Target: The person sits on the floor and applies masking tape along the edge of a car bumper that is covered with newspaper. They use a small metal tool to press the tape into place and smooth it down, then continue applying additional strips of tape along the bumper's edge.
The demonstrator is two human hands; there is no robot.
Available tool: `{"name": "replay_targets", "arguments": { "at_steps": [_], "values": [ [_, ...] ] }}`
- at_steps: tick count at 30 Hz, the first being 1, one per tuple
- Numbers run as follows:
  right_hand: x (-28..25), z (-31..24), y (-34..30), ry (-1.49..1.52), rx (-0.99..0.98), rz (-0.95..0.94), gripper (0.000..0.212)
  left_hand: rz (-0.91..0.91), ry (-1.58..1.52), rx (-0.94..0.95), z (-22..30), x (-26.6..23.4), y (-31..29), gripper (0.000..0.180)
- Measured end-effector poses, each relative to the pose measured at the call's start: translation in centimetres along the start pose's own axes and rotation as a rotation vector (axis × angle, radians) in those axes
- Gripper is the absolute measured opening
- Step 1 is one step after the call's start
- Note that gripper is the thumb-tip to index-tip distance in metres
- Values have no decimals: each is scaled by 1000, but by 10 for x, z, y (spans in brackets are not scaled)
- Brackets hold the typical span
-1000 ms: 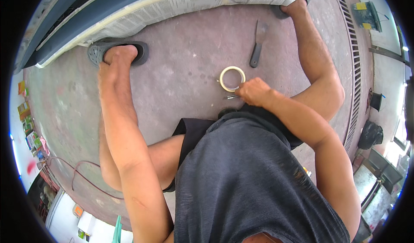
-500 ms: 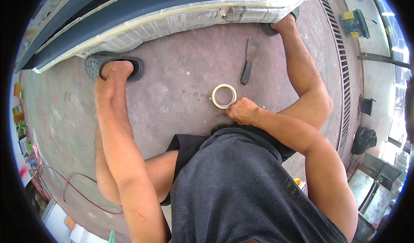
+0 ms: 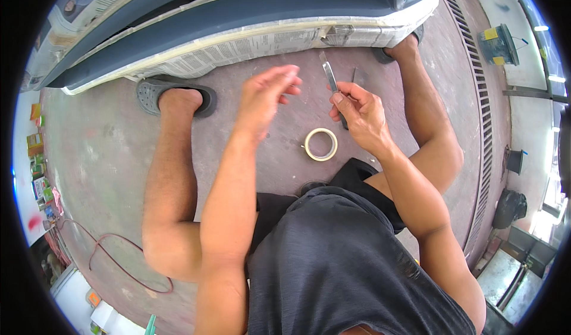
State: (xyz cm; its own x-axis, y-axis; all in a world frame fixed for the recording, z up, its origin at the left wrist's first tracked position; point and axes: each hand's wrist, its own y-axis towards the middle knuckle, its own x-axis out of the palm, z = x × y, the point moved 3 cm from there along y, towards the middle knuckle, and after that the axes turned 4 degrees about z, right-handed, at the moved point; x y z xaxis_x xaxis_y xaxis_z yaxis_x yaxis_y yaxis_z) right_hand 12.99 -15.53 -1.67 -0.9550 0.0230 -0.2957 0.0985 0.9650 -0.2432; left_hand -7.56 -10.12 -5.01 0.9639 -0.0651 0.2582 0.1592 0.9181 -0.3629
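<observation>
My right hand (image 3: 361, 113) is closed around a slim metal utility knife (image 3: 329, 76), its blade end pointing up and away from me. To its left my left hand (image 3: 264, 100) hangs in the air, fingers loosely bent and slightly apart, with nothing visible in them. Below and between the hands a roll of cream masking tape (image 3: 308, 146) lies flat on the floor. A putty knife (image 3: 360, 77) with a dark handle also lies there, partly hidden behind my right hand. Ahead stands a dark blue-grey vehicle panel (image 3: 267, 15), its lower edge masked with tape and newspaper (image 3: 250, 50).
My legs are spread to either side, feet near the newspaper. A floor drain grating (image 3: 476, 79) runs along the right, with a bucket (image 3: 499, 44) and a black bag (image 3: 509, 209) beyond. A reddish hose (image 3: 98, 246) curls on the floor at left.
My right hand has risen from beside the tape roll and now holds the utility knife up. My left hand has left my left foot and moved up and right.
</observation>
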Motion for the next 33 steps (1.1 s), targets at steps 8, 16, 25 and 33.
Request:
{"name": "replay_targets", "arguments": {
  "at_steps": [8, 16, 25, 33],
  "values": [
    [10, -12, -6, -47, -97, -12, 26, 100, -14, 1, -4, 30, -11, 22],
    [27, 1, -10, -517, -616, 105, 25, 236, -103, 85, -5, 23, -14, 21],
    [29, 7, -10, -374, -433, 79, 18, 191, -103, 15, -9, 19, -13, 22],
    [31, 4, -11, -239, -230, -66, 30, 175, -51, 29, -13, 26, -13, 22]
  ]
}}
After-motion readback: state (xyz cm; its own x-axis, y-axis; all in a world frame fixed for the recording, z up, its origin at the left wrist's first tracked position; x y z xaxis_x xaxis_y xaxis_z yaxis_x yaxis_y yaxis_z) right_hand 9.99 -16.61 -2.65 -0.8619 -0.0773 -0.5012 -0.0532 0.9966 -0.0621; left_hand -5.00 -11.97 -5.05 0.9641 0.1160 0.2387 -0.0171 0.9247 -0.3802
